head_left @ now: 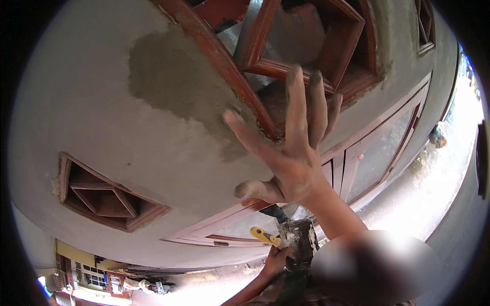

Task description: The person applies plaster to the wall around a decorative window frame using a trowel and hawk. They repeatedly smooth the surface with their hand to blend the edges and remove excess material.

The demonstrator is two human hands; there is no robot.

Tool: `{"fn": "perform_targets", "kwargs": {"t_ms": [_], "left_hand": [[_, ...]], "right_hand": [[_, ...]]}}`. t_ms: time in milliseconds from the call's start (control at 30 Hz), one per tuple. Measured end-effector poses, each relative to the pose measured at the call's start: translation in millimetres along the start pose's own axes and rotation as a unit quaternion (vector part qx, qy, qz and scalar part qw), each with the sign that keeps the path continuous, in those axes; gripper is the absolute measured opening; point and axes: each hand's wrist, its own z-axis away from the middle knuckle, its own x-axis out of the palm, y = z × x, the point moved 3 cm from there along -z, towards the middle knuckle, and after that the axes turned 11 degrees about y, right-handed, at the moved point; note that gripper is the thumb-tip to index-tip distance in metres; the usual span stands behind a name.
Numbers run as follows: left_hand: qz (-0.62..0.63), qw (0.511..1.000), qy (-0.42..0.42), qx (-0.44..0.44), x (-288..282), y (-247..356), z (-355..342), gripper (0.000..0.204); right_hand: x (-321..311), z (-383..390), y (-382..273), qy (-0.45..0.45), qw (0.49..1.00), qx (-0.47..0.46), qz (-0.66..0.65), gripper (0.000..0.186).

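My right hand (pixel 296 153) is raised with fingers spread, in front of the lower corner of a reddish-brown wooden window frame (pixel 214 61) and a darker damp plaster patch (pixel 168 76) on the grey wall (pixel 97 127). Whether its fingertips touch either is unclear. Lower down, my left hand (pixel 275 260) grips a dark square mortar board (pixel 301 245) smeared with pale mix, together with a scraper with a yellow handle (pixel 265 235).
Another diamond-patterned vent (pixel 115 201) is set in the wall at left, a third opening (pixel 426 25) at upper right. Pink-framed doors (pixel 377 153) sit below the window. A bright pavement (pixel 418 194) runs alongside, with a parked motorbike (pixel 158 285) at lower left.
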Motion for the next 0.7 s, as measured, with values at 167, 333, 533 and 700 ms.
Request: {"fn": "perform_targets", "kwargs": {"t_ms": [167,333,533,700], "left_hand": [[0.034,0.999,0.006,0.002,-4.2,3.1,1.9,0.032],[-0.033,0.999,0.002,-0.007,-4.7,-2.0,2.9,0.029],[0.032,0.999,0.018,0.009,2.7,10.9,14.9,0.031],[0.024,0.999,0.022,-0.018,2.7,-1.9,6.8,0.037]], "right_hand": [[-16.1,29.4,1.1,0.013,0.997,0.056,-0.055,0.081],[-8.4,1.7,1.3,-0.026,0.999,0.037,0.018,0.092],[-16.7,18.3,0.5,-0.005,0.999,0.037,-0.008,0.091],[0.6,-1.0,-3.8,-0.035,0.998,0.033,0.028,0.091]]}}
